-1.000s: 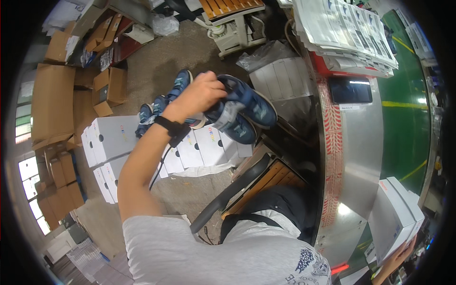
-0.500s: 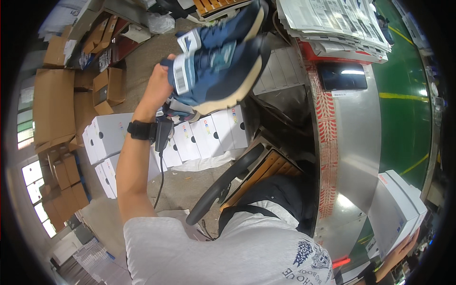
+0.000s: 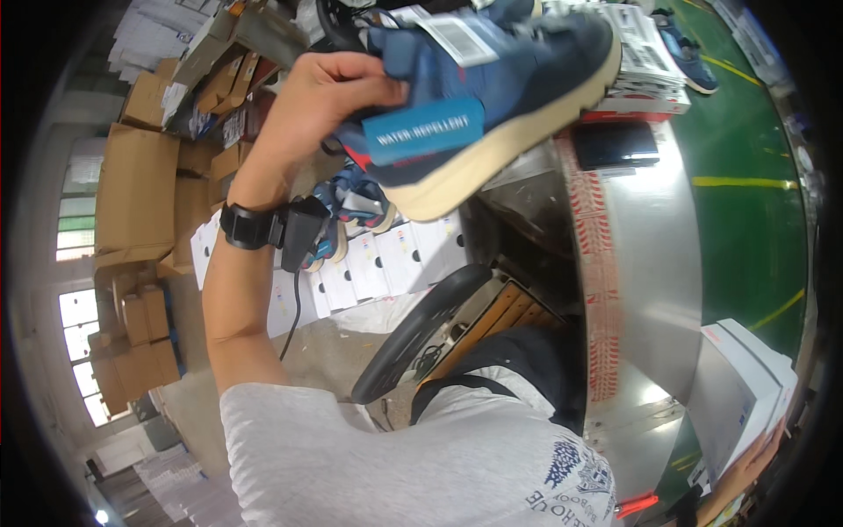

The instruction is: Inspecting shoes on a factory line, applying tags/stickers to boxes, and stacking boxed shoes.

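My left hand [image 3: 338,92], wearing a black wristband with a cabled device, is closed on the heel collar of a dark blue sneaker [image 3: 527,83] with a cream sole. A blue hang tag and a white barcode label hang on that shoe. Behind it, a second blue sneaker [image 3: 509,10] shows only partly at the top edge. At the lower right, my right hand [image 3: 751,461] holds a white shoebox [image 3: 733,391] from its outer side, tilted beyond the metal table's edge. More blue sneakers [image 3: 356,198] rest on white boxes below my left hand.
A row of white shoeboxes [image 3: 408,259] stands on the floor near a slatted wooden chair [image 3: 505,321] with a black armrest. The metal table [image 3: 654,263] carries a black phone [image 3: 617,145] and stacked printed sheets [image 3: 645,61]. Brown cartons [image 3: 136,193] fill the left side. A red-handled object [image 3: 637,503] lies lower right.
The held sneakers have swung right and nearer to me, and the blue side tag now shows. More of the sneakers on the boxes is visible. The shoebox at right has barely shifted.
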